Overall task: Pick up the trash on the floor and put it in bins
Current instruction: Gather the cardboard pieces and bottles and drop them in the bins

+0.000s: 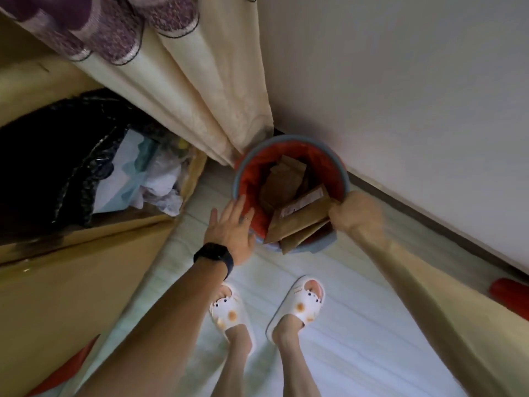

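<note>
Looking down into a corner: white wall (400,81) on the right, pale floor (357,325) underfoot. On the left, a large open cardboard box (71,282), lined with a black bag (57,156) and holding crumpled paper and plastic. Behind it, a cream curtain (206,96) hanging down to the floor. In the corner, at the curtain's hem and just beside the wall, a round blue-grey bin (342,170) with a red liner (249,179), upright, with brown cardboard inside. Across its near rim, flat brown cardboard pieces (300,222), tilted, partly inside the bin and partly jutting out toward the feet. Right hand (355,213), blurred, curled round the right end of those pieces at the rim, gripping them. Left hand (229,230) open, fingers straight and together, fingertips on the liner at the bin's left rim. Below, white slippers (229,310) side by side on the floor. On the left wrist, a black watch (213,255); on one left finger, a thin ring (247,218).
</note>
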{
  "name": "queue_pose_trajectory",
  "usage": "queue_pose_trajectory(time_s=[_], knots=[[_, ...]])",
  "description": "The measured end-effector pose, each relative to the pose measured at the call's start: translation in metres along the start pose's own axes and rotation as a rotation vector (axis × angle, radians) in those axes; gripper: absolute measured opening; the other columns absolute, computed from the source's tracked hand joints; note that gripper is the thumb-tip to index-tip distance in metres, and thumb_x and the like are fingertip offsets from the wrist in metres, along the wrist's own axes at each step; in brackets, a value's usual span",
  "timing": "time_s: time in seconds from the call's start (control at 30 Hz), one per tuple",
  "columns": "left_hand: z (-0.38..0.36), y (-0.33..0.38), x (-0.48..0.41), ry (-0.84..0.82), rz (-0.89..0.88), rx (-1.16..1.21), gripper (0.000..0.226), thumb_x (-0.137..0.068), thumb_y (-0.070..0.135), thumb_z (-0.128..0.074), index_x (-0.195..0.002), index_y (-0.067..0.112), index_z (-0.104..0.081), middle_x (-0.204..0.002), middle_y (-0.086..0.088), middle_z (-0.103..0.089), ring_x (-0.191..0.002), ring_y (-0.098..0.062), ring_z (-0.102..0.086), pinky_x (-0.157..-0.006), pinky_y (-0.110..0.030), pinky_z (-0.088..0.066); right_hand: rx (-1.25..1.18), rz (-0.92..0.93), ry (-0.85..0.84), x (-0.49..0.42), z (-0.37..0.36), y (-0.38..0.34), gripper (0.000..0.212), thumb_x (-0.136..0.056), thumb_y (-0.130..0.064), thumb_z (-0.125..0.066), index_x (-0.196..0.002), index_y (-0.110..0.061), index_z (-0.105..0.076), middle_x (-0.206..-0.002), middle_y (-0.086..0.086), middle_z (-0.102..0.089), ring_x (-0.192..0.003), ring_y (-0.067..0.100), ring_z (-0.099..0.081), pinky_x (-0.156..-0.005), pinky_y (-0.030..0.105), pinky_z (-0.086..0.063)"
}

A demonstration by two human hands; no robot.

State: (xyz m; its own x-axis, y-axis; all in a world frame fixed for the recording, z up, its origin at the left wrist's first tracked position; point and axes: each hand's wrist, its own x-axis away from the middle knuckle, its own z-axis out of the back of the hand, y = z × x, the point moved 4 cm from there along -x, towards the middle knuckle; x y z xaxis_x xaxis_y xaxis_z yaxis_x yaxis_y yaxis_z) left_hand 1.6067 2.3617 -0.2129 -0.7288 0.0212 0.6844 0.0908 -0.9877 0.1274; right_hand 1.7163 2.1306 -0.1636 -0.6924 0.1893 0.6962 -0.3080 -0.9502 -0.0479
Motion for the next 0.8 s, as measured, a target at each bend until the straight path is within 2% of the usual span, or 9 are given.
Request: queue_pose_trajectory(time_s=[0.13, 0.27, 0.37, 0.43, 0.5, 0.6, 0.67, 0.73, 0.8], knots=[[-0.023, -0.006, -0.012, 0.1, -0.041, -0.096, 0.058, -0.099, 0.054, -0.023, -0.152, 0.032, -0.029, -0.164, 0.0, 0.011, -0.147, -0.018, 0.023, -0.116, -0.056, 0.006, 0.049, 0.043, 0.093, -0.033, -0.027, -0.013, 0.026, -0.098, -0.023, -0.046, -0.106, -0.004, -0.061, -0.104, 0.017, -0.068, -0.092, 0.036, -0.065, -0.065, 0.031, -0.041], [-0.032, -0.009, -0.009, 0.142, -0.068, -0.065, 0.06, -0.098, 0.056, -0.011, -0.148, 0.034, -0.037, -0.164, 0.002, 0.008, -0.146, -0.018, 0.025, -0.115, -0.057, 0.008, 0.073, 0.079, 0.16, -0.053, -0.05, -0.018, 0.024, -0.1, -0.01, -0.042, -0.115, 0.0, -0.057, -0.112, 0.025, -0.065, -0.101, 0.043, -0.063, -0.076, 0.041, -0.05], [-0.034, -0.013, -0.013, 0.157, -0.093, -0.033, 0.058, -0.098, 0.058, -0.016, -0.137, 0.034, -0.051, -0.164, -0.001, 0.001, -0.148, -0.019, 0.021, -0.117, -0.055, 0.001, 0.098, 0.162, 0.228, -0.062, -0.057, -0.021, 0.022, -0.101, -0.013, -0.042, -0.112, 0.0, -0.057, -0.105, 0.027, -0.066, -0.096, 0.045, -0.064, -0.076, 0.043, -0.051], [-0.035, -0.011, -0.01, 0.133, -0.132, -0.02, 0.061, -0.093, 0.063, -0.021, -0.13, 0.032, -0.057, -0.164, -0.005, -0.002, -0.148, -0.024, 0.02, -0.118, -0.053, -0.006, 0.143, 0.19, 0.216, -0.06, -0.061, -0.017, 0.023, -0.102, -0.014, -0.04, -0.113, -0.002, -0.057, -0.104, 0.026, -0.066, -0.094, 0.045, -0.064, -0.074, 0.043, -0.051], [-0.037, -0.007, -0.004, 0.053, -0.186, -0.085, 0.058, -0.088, 0.068, -0.039, -0.132, 0.033, -0.054, -0.164, -0.007, 0.002, -0.146, -0.03, 0.025, -0.12, -0.05, -0.009, 0.156, 0.16, 0.179, -0.052, -0.064, -0.002, 0.025, -0.101, -0.014, -0.038, -0.114, -0.004, -0.058, -0.106, 0.024, -0.065, -0.096, 0.043, -0.064, -0.076, 0.043, -0.051], [-0.035, 0.007, 0.003, 0.049, -0.209, -0.124, 0.041, -0.091, 0.054, -0.052, -0.126, 0.035, -0.058, -0.164, -0.005, -0.005, -0.147, -0.032, 0.023, -0.121, -0.045, -0.011, 0.095, 0.103, 0.124, -0.037, -0.074, 0.029, 0.026, -0.1, -0.015, -0.039, -0.108, -0.005, -0.061, -0.103, 0.023, -0.066, -0.095, 0.042, -0.063, -0.072, 0.04, -0.047], [-0.032, 0.022, 0.009, 0.057, -0.242, -0.113, 0.037, -0.095, 0.051, -0.049, -0.124, 0.033, -0.061, -0.164, -0.003, -0.01, -0.148, -0.032, 0.018, -0.12, -0.043, -0.007, 0.046, 0.059, 0.117, -0.023, -0.08, 0.055, 0.024, -0.098, -0.016, -0.042, -0.104, -0.006, -0.063, -0.098, 0.023, -0.068, -0.091, 0.042, -0.066, -0.074, 0.042, -0.052], [-0.038, 0.036, 0.013, -0.025, -0.291, -0.166, 0.039, -0.095, 0.05, -0.049, -0.13, 0.033, -0.056, -0.164, -0.004, -0.006, -0.147, -0.032, 0.021, -0.12, -0.044, 0.004, 0.015, 0.021, 0.095, -0.012, -0.088, 0.08, 0.022, -0.096, -0.017, -0.045, -0.099, -0.006, -0.064, -0.095, 0.024, -0.069, -0.089, 0.043, -0.067, -0.074, 0.042, -0.054], [-0.045, 0.05, 0.02, -0.098, -0.333, -0.236, 0.041, -0.095, 0.047, -0.05, -0.134, 0.033, -0.051, -0.164, -0.006, -0.003, -0.146, -0.032, 0.025, -0.121, -0.048, 0.006, -0.023, -0.027, 0.057, -0.002, -0.096, 0.112, 0.02, -0.094, -0.019, -0.049, -0.098, -0.007, -0.065, -0.096, 0.026, -0.069, -0.09, 0.044, -0.067, -0.076, 0.042, -0.053]])
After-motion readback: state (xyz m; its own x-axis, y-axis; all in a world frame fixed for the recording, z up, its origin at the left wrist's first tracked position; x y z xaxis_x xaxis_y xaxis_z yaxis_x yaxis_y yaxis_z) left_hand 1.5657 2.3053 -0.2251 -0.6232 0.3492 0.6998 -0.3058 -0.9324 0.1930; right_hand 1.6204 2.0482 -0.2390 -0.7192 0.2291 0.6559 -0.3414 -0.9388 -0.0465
